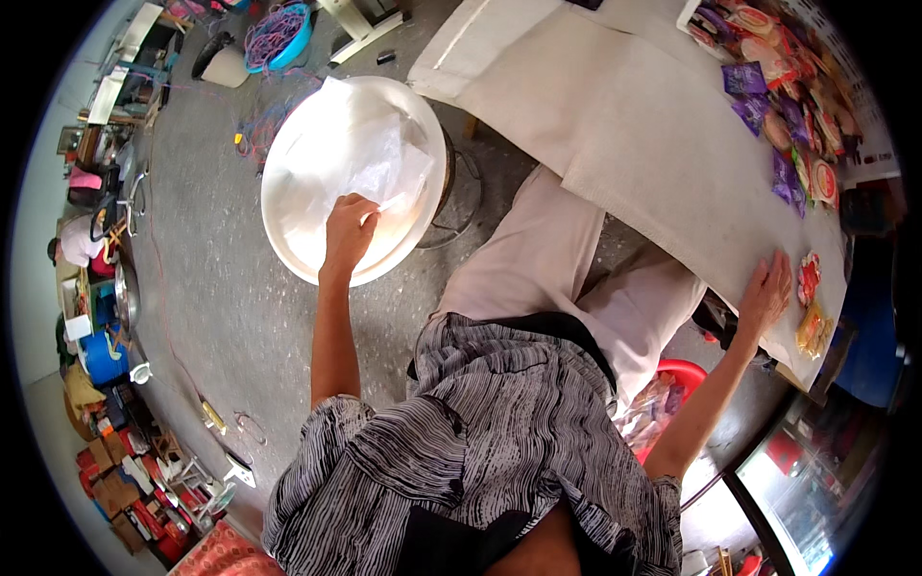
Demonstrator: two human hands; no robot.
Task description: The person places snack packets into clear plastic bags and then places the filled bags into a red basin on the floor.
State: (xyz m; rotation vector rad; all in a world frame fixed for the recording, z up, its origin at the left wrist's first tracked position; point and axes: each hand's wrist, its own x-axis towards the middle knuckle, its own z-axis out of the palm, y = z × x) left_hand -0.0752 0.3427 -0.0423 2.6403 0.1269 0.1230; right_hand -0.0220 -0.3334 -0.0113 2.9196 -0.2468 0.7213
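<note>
My left hand (351,229) is over the near part of a round white basin (277,209) to the left of the table, its fingertips pinching the edge of a thin translucent plastic sheet or bag (378,162). More such plastic lies in the basin. My right hand (768,294) rests flat near the edge of the cloth-covered table (612,108), with nothing seen in it. Just beyond its fingers lie a small red-and-white packet (808,277) and a yellowish packet (814,331).
Many small packets (778,65) are heaped at the table's right end beside a white crate. A red basin (681,369) with packets stands under the table edge near my legs. A blue basin (301,43) of cord stands on the floor. Another person (79,241) sits far left.
</note>
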